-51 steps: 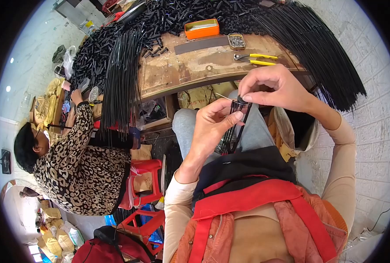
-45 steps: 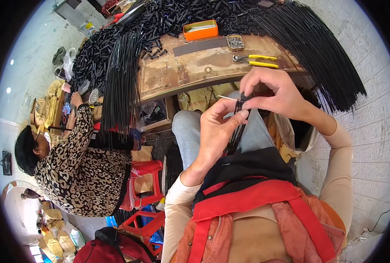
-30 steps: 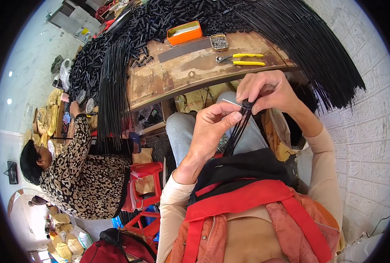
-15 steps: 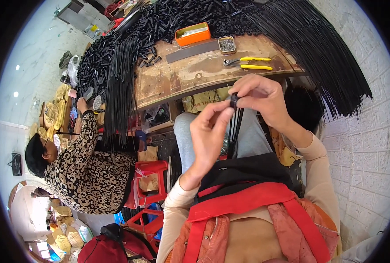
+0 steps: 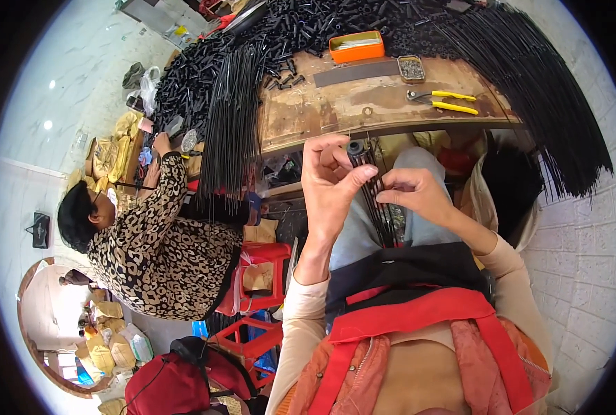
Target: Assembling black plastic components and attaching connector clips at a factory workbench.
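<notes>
Over my lap, in front of the bench edge, I hold a bundle of thin black rods [image 5: 383,218] joined at the top to a small black round plastic collar [image 5: 355,148]. My left hand [image 5: 330,181] is closed around the upper part, with the thumb across the rods just below the collar. Lower down, my right hand [image 5: 422,197] pinches at the rods from the right side with thumb and fingers. The rods hang toward my black apron, and their lower ends are hard to make out.
On the wooden bench [image 5: 308,117] lie yellow-handled pliers [image 5: 453,102], a small tin of metal bits [image 5: 411,68], an orange box [image 5: 357,47] and a dark flat strip [image 5: 356,74]. Black tubular parts [image 5: 197,90] heap behind. Long rod bundles [image 5: 232,124] overhang both sides. A co-worker [image 5: 162,242] sits left.
My right hand has left the collar and dropped lower along the rods. My left hand has turned and wrapped around the upper rods. The view has shifted, moving the bench rightward in the picture.
</notes>
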Demonstrator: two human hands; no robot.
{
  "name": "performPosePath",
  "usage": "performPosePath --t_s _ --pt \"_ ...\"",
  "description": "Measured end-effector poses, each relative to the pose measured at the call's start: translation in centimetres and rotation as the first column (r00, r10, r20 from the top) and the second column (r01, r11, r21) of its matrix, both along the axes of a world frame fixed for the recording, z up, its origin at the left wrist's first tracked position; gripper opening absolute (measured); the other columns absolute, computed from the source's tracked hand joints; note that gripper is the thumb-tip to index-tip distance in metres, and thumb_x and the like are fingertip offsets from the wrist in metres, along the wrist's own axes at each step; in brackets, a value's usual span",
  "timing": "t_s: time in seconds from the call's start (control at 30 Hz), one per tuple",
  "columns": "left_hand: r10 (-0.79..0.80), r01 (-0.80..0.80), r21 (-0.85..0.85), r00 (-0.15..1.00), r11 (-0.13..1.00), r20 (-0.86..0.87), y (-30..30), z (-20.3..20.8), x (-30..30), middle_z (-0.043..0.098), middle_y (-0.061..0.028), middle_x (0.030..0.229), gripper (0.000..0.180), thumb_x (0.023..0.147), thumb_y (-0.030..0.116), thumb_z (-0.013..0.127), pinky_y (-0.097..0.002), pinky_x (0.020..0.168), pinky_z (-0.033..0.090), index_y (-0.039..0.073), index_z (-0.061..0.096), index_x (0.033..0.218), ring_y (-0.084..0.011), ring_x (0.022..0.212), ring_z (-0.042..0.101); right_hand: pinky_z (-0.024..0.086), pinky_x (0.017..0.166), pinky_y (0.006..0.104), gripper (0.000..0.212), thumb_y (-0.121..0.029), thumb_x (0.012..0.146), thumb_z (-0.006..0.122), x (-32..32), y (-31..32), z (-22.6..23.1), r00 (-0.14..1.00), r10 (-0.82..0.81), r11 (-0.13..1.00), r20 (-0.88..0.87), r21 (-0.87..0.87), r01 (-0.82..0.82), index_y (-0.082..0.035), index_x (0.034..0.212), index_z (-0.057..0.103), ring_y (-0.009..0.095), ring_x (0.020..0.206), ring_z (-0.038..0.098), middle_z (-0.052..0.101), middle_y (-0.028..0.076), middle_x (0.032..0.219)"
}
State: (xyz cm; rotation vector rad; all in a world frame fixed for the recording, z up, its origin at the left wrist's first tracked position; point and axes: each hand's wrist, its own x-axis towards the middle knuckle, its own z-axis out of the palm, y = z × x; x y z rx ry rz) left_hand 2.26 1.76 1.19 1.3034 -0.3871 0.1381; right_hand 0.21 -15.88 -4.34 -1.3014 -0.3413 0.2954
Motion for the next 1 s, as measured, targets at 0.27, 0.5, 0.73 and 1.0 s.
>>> performPosePath --t_s 0.27,0.5,0.73,1.0 --pt "-0.013 0.013 -0.003 0.998 1.000 -0.056 -0.2 -0.2 -0.2 0.064 -0.0061 0.102 0.032 0.095 0.015 0.061 -0.0270 0.085 0.047 0.000 0.055 0.123 -0.0123 0.089 0.060 0.051 0.073 0.0245 0.007 0.000 0.088 0.066 0.5 2.0 -0.5 0.996 -0.086 0.995 0.021 -0.054 0.087 0.003 0.093 0.061 0.010 0.081 0.062 0.063 0.003 0.083" --pt "0.209 -0.214 0.246 0.977 0.945 0.044 -1.3 -0.6 -1.0 0.062 -0.0050 0.097 0.032 0.099 0.012 0.053 -0.0238 0.082 0.047 -0.003 0.052 0.127 -0.0102 0.087 0.058 0.048 0.063 0.0232 0.011 -0.005 0.085 0.071 1.0 3.5 -1.5 0.987 -0.156 0.987 0.030 -0.036 0.157 0.003 0.087 0.064 0.007 0.070 0.059 0.065 0.003 0.076" --pt "0.175 -0.170 0.128 0.984 0.977 -0.022 -0.9 -1.0 -0.3 0.057 -0.0022 0.088 0.019 0.097 0.010 0.058 -0.0216 0.074 0.045 -0.002 0.055 0.111 -0.0082 0.077 0.055 0.047 0.062 0.0223 0.011 -0.006 0.084 0.072 1.2 4.1 -2.2 0.986 -0.168 0.986 -0.016 -0.013 0.168 0.003 0.087 0.065 0.006 0.069 0.059 0.065 0.002 0.074" --pt "0.116 -0.117 0.176 0.993 0.977 0.017 -1.1 -1.2 1.0 0.052 -0.0019 0.088 0.030 0.102 0.008 0.046 -0.0212 0.072 0.043 -0.004 0.045 0.129 -0.0081 0.077 0.049 0.048 0.062 0.0346 0.010 -0.007 0.084 0.068 1.6 1.1 -1.4 0.799 -0.057 0.744 0.599 -0.509 0.434 0.001 0.082 0.062 0.026 0.066 0.062 0.064 0.011 0.077"
